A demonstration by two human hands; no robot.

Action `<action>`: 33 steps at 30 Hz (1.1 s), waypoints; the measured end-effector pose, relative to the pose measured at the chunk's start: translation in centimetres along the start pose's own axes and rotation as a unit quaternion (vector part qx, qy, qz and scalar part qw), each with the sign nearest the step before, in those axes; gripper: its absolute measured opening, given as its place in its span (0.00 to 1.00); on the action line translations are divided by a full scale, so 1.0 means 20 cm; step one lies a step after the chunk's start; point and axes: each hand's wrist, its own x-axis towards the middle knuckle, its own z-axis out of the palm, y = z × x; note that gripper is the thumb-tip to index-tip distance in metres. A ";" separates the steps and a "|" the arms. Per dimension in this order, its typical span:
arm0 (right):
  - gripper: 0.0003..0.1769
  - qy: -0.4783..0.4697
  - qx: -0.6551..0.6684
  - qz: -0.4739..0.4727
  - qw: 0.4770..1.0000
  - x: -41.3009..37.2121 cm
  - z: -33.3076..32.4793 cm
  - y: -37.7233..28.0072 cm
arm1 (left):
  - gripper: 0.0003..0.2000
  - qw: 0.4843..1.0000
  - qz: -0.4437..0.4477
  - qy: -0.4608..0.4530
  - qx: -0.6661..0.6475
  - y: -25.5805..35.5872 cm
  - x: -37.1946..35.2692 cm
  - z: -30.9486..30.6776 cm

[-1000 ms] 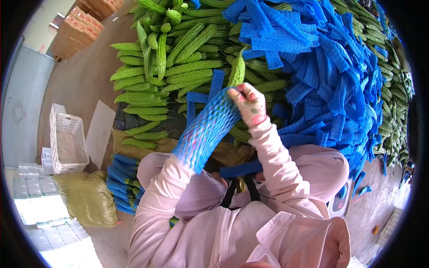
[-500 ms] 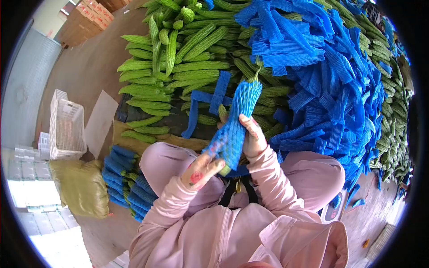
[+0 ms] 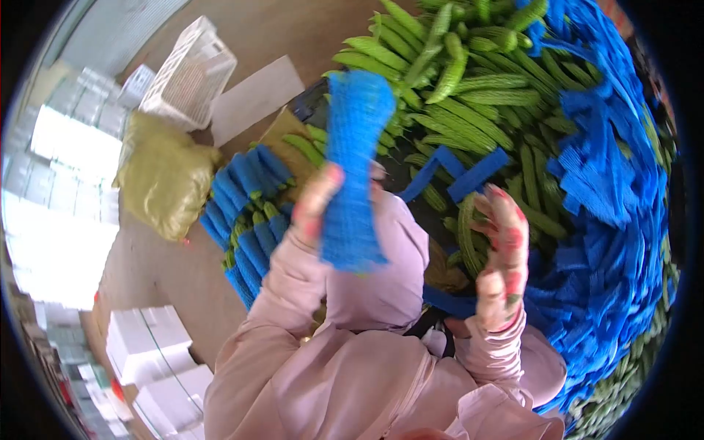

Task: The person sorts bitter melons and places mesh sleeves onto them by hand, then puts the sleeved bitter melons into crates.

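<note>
My left hand is closed around a bitter melon in a blue foam net sleeve, held upright over my left knee and a little blurred. The sleeve covers nearly all of the melon. My right hand is raised on the right, fingers stretched and holding nothing, with red marks on the skin. Close beside it is a bare green bitter melon. Left of my left hand, several sleeved bitter melons lie in rows on the floor.
Bare bitter melons are heaped ahead. Loose blue net sleeves pile up on the right. To the left are a white plastic crate, a flat board, a stuffed yellowish sack and white boxes.
My left hand has carried the sleeved bitter melon leftward, away from my lap. My right hand has let go of it and opened. The view has turned to the left.
</note>
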 end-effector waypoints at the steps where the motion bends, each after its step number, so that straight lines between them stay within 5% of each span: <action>1: 0.40 -0.003 0.023 0.050 0.998 0.00 -0.01 0.03 | 0.25 0.998 0.043 -0.015 -0.036 0.09 -0.01 -0.09; 2: 0.39 -0.004 0.043 0.101 0.994 -0.01 -0.02 0.08 | 0.26 0.993 0.084 -0.032 -0.070 0.16 -0.03 -0.19; 4: 0.36 -0.009 0.013 0.180 0.983 -0.08 -0.06 0.24 | 0.25 0.969 0.173 0.169 0.051 0.19 -0.07 -0.54; 6: 0.28 0.001 -0.013 0.220 0.975 -0.18 -0.07 0.39 | 0.27 0.891 0.252 0.310 0.214 0.18 -0.07 -0.83; 9: 0.18 -0.043 -0.091 0.316 0.943 -0.30 -0.11 0.58 | 0.31 0.812 0.231 0.416 0.337 0.16 -0.16 -1.41; 11: 0.15 -0.068 -0.172 0.313 0.931 -0.33 -0.09 0.65 | 0.35 0.703 0.172 0.528 0.445 0.22 -0.17 -1.55; 14: 0.13 -0.089 -0.210 0.318 0.920 -0.40 -0.09 0.74 | 0.37 0.660 0.207 0.529 0.491 0.42 -0.13 -1.70; 15: 0.13 -0.090 -0.205 0.341 0.913 -0.41 -0.09 0.78 | 0.36 0.593 0.207 0.536 0.563 0.49 -0.14 -2.11; 16: 0.13 -0.090 -0.209 0.344 0.911 -0.40 -0.08 0.81 | 0.33 0.528 0.117 0.550 0.637 0.55 -0.14 -2.23; 18: 0.14 -0.090 -0.248 0.343 0.902 -0.40 -0.08 0.83 | 0.31 0.475 -0.183 0.554 0.659 0.54 -0.12 -2.34; 19: 0.14 -0.092 -0.251 0.347 0.899 -0.41 -0.09 0.84 | 0.31 0.476 -0.188 0.552 0.658 0.51 -0.12 -2.31; 21: 0.15 -0.071 -0.289 0.384 0.874 -0.42 -0.15 0.87 | 0.31 0.368 -0.368 0.445 0.729 0.40 -0.09 -2.22; 22: 0.15 -0.068 -0.293 0.389 0.871 -0.44 -0.20 0.89 | 0.31 0.370 -0.371 0.438 0.731 0.32 -0.11 -2.39; 24: 0.16 -0.095 -0.375 0.317 0.866 -0.51 -0.33 0.93 | 0.30 0.448 -0.125 0.571 0.676 0.14 -0.22 -2.85; 26: 0.18 -0.122 -0.401 0.321 0.850 -0.55 -0.44 0.95 | 0.29 0.474 -0.184 0.562 0.653 0.24 -0.12 -2.57; 28: 0.23 -0.205 -0.468 0.328 0.795 -0.59 -0.59 0.98 | 0.32 0.391 -0.272 0.419 0.773 0.35 0.05 -2.26; 29: 0.25 -0.219 -0.497 0.317 0.777 -0.65 -0.70 1.04 | 0.30 0.403 -0.099 0.402 0.816 0.35 0.09 -2.19; 30: 0.25 -0.224 -0.483 0.376 0.758 -0.56 -0.71 0.97 | 0.30 0.478 -0.016 0.390 0.787 0.39 0.18 -1.88; 31: 0.25 -0.192 -0.480 0.331 0.789 -0.60 -0.77 0.98 | 0.29 0.522 0.104 0.315 0.786 0.42 0.25 -1.93; 33: 0.22 -0.125 -0.423 0.306 0.844 -0.65 -0.85 0.99 | 0.26 0.808 0.215 0.260 0.483 0.39 0.42 -1.43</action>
